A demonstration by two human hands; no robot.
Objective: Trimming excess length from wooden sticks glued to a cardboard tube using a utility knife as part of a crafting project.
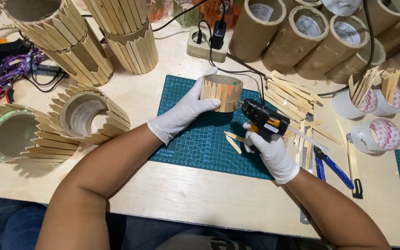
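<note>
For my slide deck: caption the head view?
Gloved left hand steadies a stick-clad tube; right hand aims a glue gun.

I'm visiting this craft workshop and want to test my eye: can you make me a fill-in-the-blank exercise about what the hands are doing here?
1. The right hand holds a black and orange ____ gun.
2. The left hand grips a short cardboard tube partly clad in wooden ____.
3. Both hands wear white ____.
4. The tube is held over a green cutting ____.

Missing words: glue; sticks; gloves; mat
</note>
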